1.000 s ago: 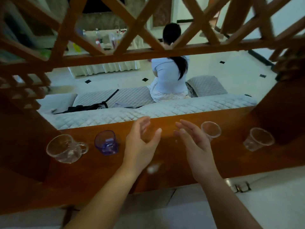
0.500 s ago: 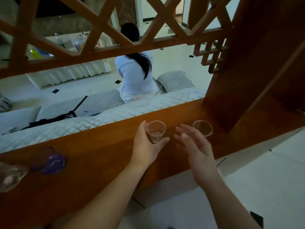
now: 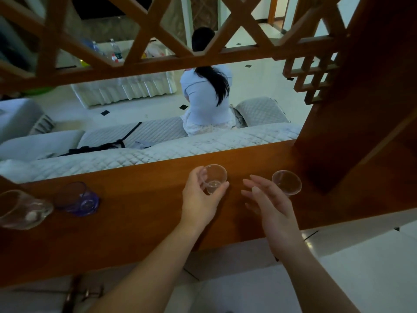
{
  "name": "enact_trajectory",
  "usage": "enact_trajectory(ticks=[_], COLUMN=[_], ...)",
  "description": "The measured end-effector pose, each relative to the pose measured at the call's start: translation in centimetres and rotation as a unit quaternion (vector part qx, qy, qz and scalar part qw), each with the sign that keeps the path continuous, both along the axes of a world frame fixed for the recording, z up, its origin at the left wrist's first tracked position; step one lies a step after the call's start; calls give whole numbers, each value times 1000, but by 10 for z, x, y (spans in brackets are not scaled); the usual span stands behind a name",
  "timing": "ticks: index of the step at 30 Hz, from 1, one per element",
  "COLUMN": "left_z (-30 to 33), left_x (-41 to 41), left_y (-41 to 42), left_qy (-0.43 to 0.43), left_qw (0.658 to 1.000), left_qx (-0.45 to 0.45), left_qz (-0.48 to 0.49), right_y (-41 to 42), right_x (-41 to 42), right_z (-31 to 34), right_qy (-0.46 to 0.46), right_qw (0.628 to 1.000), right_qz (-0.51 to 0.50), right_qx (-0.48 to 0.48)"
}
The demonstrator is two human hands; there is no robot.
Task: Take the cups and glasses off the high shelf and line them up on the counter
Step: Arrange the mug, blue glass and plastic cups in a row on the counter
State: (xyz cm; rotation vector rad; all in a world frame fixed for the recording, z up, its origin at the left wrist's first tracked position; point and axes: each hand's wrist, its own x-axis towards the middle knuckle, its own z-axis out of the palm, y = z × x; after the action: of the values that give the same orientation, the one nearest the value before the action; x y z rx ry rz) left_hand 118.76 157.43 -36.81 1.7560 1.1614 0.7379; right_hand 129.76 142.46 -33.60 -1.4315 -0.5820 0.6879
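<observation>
Several cups stand on the brown wooden counter (image 3: 140, 211). My left hand (image 3: 200, 197) is wrapped around a small clear cup (image 3: 215, 177) at the counter's middle. My right hand (image 3: 268, 204) is open, fingers spread, just left of a second small clear cup (image 3: 287, 182) and not touching it. A purple glass cup (image 3: 77, 198) stands at the left. A clear glass mug (image 3: 21, 210) sits at the far left edge, partly cut off.
A wooden lattice screen (image 3: 158, 62) runs above the counter, and a thick wooden post (image 3: 352, 114) rises at the right. Beyond the counter is a quilted white sofa (image 3: 146, 152) with a person (image 3: 207, 96) seated, back turned. White tiled floor (image 3: 361, 267) lies below.
My left hand moved right and closed around the small clear cup. My right hand stayed open beside the other clear cup. The view shifted right, then slightly back.
</observation>
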Motion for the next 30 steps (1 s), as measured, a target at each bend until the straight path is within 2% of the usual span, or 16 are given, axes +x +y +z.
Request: enact_trajectory(ticks=[8,18,30], left_z=[8,9,-3], left_x=[-50,-135,-181], left_y=[22,62,94], left_qy=[-27,-49,-58], left_qw=[998,988,988], left_qx=[-3,-5,-22], left_qz=[60,147,140], right_y=[29,78,118], right_x=[-24,-83,-130], right_z=[-2,-2,1], right_qy=[30,19,17], right_qw=[999,993,994], right_qz=[44,111,102], right_qx=[-4,-22,-22])
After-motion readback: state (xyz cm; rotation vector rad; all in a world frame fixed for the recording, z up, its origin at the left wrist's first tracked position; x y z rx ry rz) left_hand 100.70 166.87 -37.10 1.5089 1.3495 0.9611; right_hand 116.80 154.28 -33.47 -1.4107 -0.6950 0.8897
